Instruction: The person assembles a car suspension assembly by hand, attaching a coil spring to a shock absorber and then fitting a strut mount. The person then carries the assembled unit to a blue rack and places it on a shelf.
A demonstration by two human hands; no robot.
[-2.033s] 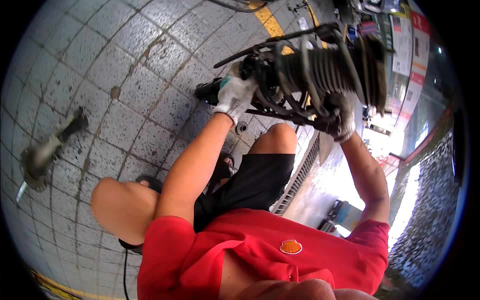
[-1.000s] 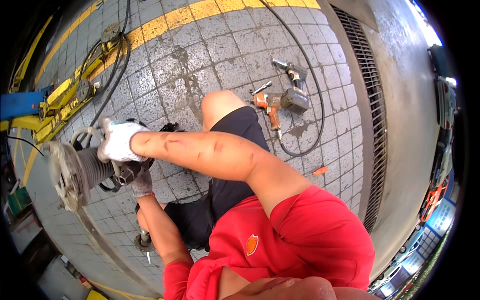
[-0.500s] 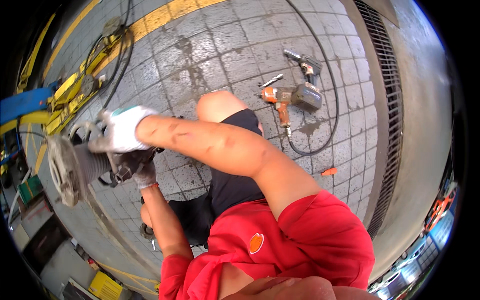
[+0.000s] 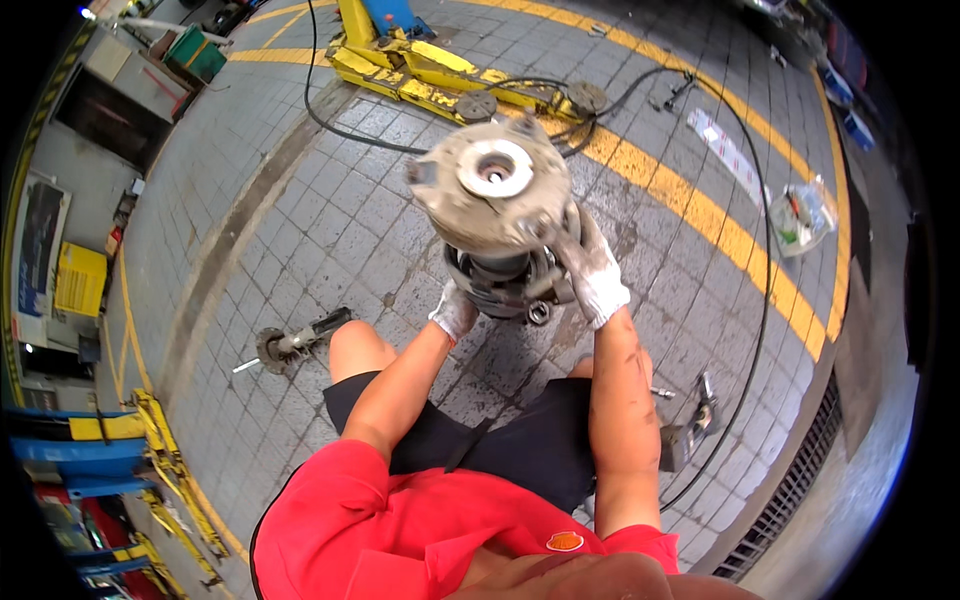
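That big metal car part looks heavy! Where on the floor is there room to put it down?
The widest bare tiles lie to the person's left, between the black hose and the small shaft part. Another patch sits right of the strut assembly, below the yellow stripe. It is crowded by the right knee, near the power tool.

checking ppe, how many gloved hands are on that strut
2: the left hand in a white work glove grips the grey metal strut assembly low on its left; the right gloved hand holds its right side.
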